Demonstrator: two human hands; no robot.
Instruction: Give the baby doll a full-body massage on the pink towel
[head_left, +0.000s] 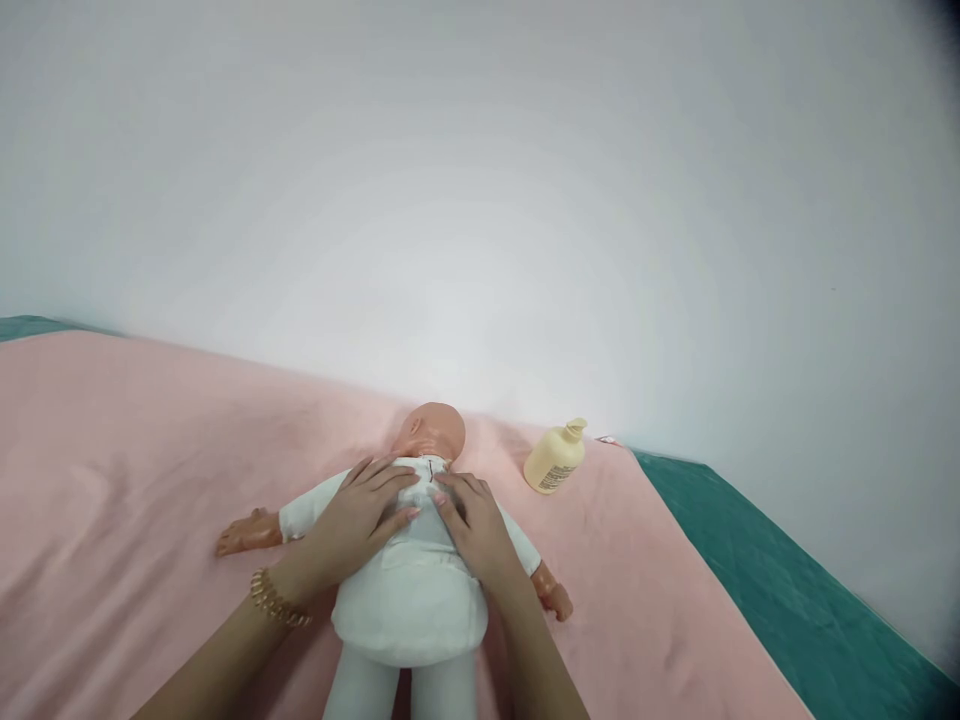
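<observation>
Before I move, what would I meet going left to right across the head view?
Green cover's left strip, doll's hand, person's left hand, person's right hand, cream pump bottle, green cover's right stretch.

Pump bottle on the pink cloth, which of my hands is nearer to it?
Right. Your right hand lies on the doll, left of the pump bottle and nearer you; your left hand lies on the doll too, farther left.

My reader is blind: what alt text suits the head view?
A person's left hand and right hand rest on the upper back of a white-clothed doll lying on its front on a pink cloth. A pale yellow pump bottle is right of its head.
</observation>
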